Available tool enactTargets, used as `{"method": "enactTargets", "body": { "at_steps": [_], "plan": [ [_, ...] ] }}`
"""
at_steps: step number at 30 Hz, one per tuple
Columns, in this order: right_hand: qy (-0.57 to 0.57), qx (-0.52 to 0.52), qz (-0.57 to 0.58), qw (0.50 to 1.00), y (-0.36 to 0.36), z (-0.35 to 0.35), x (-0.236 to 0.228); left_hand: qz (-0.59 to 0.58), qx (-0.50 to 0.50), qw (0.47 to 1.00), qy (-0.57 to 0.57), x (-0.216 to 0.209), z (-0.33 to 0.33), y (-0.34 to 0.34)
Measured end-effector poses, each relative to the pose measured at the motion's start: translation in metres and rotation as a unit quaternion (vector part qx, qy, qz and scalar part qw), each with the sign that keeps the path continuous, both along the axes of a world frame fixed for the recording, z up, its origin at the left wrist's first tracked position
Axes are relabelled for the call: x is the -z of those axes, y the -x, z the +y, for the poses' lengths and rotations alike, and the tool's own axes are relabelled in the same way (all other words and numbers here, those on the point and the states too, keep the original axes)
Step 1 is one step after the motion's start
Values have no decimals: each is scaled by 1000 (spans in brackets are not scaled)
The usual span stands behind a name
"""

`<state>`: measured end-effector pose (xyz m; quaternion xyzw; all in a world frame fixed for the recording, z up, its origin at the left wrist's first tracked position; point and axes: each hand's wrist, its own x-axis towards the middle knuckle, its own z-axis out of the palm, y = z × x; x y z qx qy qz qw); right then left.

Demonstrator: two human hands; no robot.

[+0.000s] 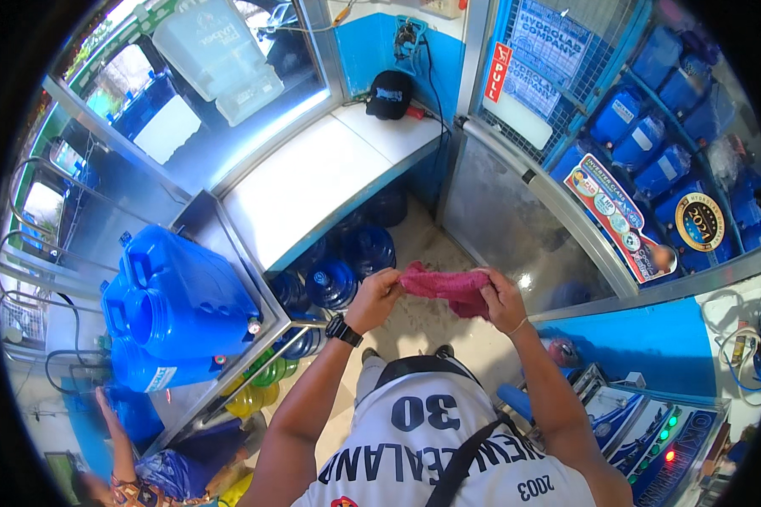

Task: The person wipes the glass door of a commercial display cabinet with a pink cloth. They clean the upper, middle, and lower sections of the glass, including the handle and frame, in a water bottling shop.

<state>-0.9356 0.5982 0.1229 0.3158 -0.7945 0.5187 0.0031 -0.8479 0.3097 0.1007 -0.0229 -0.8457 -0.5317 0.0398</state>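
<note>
The left hand's fingers (pixel 395 283) pinch one end of the cloth (pixel 446 286), thumb and fingertips closed on its edge. The right hand (pixel 505 302) grips the other end, the fabric bunched in its curled fingers. The cloth is a dusky crimson pink, soft and rumpled, with a rough, towel-like weave and darker creases running along it. It is gathered and narrow at the left, with a small peak standing up beside the fingertips, and wider at the right, where a loose fold droops below the right hand toward the person.

Its long axis runs left to right, nearly level, across the front of the body; one end points to each hand. It hangs in the air between them, above the floor (pixel 414 334) and clear of the shirt (pixel 423 422).

A black watch (pixel 344 330) circles the left wrist, a thin cord (pixel 517 325) the right. Past the left hand, blue bottles (pixel 331 283) stand beneath a white counter (pixel 304 173), which bears a black cap (pixel 389 95) at its far end. Big blue jugs (pixel 186 287) stand farther left; a glass door (pixel 524 211) lies ahead to the right.
</note>
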Motion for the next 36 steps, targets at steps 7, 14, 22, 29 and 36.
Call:
{"method": "enactTargets", "body": {
  "at_steps": [7, 14, 22, 29, 36],
  "plan": [
    [63, 7, -306, 950, 3, 21, 19, 6, -66, 955, -289, 11, 43, 14],
    [190, -60, -205, 958, 10, 33, 28, 9, -116, 961, -252, 1, 64, 27],
    [73, 85, -41, 993, -4, 53, 27, 4, -66, 974, -218, -33, 84, 30],
    [-116, 131, -221, 960, -18, 79, 55, -26, -48, 968, -246, -23, 109, 24],
    [-56, 7, -35, 998, -14, 97, 68, 68, -62, 982, -166, -20, 110, 32]
  ]
}}
